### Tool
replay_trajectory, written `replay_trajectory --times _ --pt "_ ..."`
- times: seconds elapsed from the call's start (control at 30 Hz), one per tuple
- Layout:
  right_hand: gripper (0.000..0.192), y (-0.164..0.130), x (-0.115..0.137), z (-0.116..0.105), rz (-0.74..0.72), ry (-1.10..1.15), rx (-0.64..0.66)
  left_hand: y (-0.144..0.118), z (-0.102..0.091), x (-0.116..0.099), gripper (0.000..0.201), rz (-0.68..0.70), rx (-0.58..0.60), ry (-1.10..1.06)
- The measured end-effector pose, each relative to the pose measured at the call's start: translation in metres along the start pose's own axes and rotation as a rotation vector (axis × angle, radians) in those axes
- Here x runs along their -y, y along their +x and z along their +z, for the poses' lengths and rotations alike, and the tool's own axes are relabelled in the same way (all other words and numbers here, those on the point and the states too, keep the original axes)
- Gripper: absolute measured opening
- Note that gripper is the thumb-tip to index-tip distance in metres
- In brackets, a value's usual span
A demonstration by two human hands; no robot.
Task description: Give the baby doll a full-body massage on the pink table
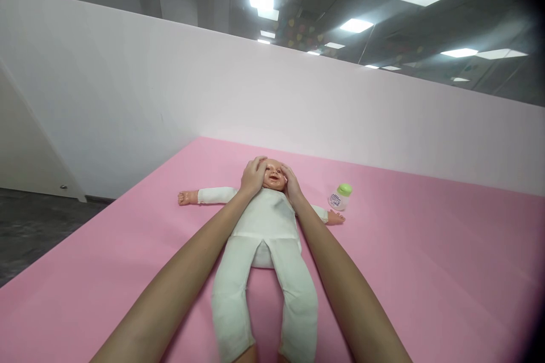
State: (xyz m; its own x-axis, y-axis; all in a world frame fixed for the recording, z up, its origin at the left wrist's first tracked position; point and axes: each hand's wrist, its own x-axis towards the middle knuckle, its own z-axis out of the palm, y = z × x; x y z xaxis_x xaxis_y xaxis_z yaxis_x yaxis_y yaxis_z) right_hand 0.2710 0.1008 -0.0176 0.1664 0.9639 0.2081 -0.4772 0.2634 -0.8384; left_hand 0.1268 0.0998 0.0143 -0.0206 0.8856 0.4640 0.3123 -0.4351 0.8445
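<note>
Both hands cup the doll's head: the left hand (252, 176) and right hand (292, 182) lie in a loose, open grip, palms flat on its smooth plastic cheeks. The doll (266, 227), in a soft white suit, lies face-up on the pink surface (426, 272). A small green-capped bottle (339, 197) stands near its arm.

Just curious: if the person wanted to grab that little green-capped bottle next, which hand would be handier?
Probably the right hand. It rests on the doll's head on the side facing the bottle; the left hand would have to cross over the doll.
</note>
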Motion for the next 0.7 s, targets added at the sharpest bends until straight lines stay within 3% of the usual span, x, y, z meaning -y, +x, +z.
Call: replay_trajectory --times 0.7 --pt "0.033 0.0028 -0.0025 -0.0025 -0.013 -0.032 0.019 -0.0010 0.0000 -0.0013 0.033 -0.011 -0.008 0.004"
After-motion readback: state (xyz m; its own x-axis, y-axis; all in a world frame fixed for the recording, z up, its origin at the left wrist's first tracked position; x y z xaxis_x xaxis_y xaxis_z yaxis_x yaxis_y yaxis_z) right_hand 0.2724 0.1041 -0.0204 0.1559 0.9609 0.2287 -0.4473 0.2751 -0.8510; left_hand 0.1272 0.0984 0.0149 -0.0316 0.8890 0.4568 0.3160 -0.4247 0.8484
